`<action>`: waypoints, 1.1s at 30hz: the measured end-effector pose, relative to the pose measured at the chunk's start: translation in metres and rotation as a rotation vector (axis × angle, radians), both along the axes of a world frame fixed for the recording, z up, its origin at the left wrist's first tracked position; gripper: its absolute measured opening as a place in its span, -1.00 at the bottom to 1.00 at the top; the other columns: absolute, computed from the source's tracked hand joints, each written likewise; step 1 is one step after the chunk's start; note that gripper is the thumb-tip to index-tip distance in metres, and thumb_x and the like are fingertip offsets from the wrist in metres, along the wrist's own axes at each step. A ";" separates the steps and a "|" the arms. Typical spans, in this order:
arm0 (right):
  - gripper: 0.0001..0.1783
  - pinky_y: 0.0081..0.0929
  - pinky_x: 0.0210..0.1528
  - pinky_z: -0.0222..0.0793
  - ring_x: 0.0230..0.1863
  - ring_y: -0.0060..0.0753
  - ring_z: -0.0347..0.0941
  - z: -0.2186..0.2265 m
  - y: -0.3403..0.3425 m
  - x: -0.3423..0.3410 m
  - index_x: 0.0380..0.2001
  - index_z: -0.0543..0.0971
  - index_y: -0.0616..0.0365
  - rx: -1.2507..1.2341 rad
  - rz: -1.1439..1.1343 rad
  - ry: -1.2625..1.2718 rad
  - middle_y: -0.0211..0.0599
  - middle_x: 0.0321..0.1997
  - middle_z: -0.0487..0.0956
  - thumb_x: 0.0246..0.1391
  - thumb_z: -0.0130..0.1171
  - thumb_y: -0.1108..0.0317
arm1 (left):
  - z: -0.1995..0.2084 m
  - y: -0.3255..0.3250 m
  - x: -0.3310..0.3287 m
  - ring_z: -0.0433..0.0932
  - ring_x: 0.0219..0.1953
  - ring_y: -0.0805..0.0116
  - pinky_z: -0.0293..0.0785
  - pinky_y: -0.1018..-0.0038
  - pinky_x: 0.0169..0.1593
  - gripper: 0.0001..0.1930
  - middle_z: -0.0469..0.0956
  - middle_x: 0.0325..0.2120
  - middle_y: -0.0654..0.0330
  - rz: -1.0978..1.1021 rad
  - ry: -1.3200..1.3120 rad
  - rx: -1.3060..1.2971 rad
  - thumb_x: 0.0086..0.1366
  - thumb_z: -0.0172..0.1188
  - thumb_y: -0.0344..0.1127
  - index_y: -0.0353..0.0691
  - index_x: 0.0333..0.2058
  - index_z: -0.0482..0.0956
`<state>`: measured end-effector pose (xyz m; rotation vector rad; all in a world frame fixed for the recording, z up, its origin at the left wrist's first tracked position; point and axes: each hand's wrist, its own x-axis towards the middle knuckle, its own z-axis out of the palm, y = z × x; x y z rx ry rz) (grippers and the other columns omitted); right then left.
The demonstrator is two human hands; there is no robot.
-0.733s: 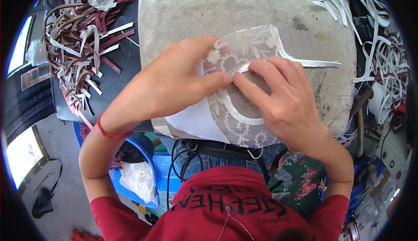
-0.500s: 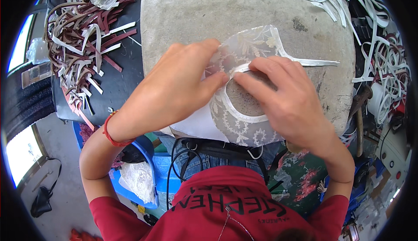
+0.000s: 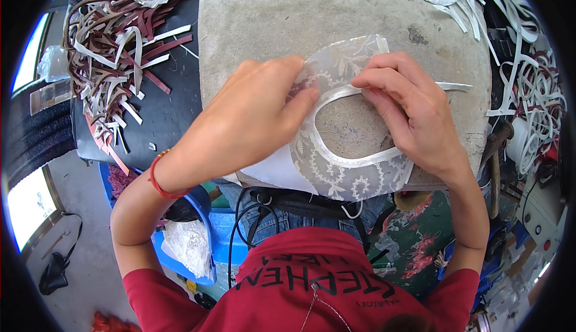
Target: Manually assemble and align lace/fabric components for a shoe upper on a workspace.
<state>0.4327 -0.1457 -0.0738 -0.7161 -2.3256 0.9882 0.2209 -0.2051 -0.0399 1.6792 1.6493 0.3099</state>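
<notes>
A sheer, cream-embroidered lace piece (image 3: 360, 182) with a curved cut-out, shaped like a shoe upper, lies near the front of the beige work slab. Narrow white tape (image 3: 324, 148) lines the cut-out's edge, and its loose tail (image 3: 455, 86) sticks out to the right. My left hand (image 3: 249, 107) grips the lace on the left, thumb beside the taped edge; its lower fingers are hidden. Fingertips of my right hand (image 3: 414, 113) are pinched together on the tape at the upper side of the cut-out. A plain white section (image 3: 279, 170) of material shows under my left wrist.
Brown, maroon and white strips (image 3: 114, 50) heap on a black surface at left. More white strips (image 3: 525, 80) tangle at right, near a wooden-handled hammer (image 3: 497, 152). The worn slab (image 3: 288, 20) reaches away from me. Below its edge stands a blue plastic container (image 3: 207, 212).
My right hand has shifted right and slightly up along the tape, uncovering more of the cut-out and its taped edge. My left hand stays nearly in place.
</notes>
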 end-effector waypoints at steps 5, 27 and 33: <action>-0.75 -0.58 -0.28 0.37 -0.28 -0.41 0.45 -0.003 0.006 0.002 -0.25 0.56 0.24 -0.079 -0.015 0.011 -0.27 -0.21 0.47 -0.03 0.10 0.68 | -0.001 -0.003 0.004 0.45 -0.63 0.10 0.31 0.32 -0.51 -0.76 0.49 -0.61 -0.05 0.020 0.021 0.055 0.18 0.14 -0.27 -0.37 -0.32 0.49; -0.70 -0.59 -0.18 0.39 -0.21 -0.44 0.48 0.031 0.005 0.037 -0.22 0.56 0.23 -0.028 -0.077 0.025 -0.22 -0.15 0.54 -0.10 0.16 0.68 | -0.002 -0.001 -0.019 0.47 -0.35 0.53 0.43 0.52 -0.26 -0.58 0.56 -0.37 0.17 0.090 -0.114 -0.105 0.10 0.27 -0.30 -0.35 -0.07 0.48; -0.77 -0.57 -0.27 0.40 -0.28 -0.43 0.48 0.026 -0.055 0.069 -0.29 0.59 0.22 -0.015 -0.564 -0.186 -0.23 -0.26 0.51 -0.08 0.20 0.65 | 0.010 -0.032 0.001 0.45 -0.10 0.13 0.36 0.33 -0.02 -0.41 0.44 -0.04 0.10 0.088 0.332 0.616 -0.05 0.37 -0.39 -0.20 0.03 0.44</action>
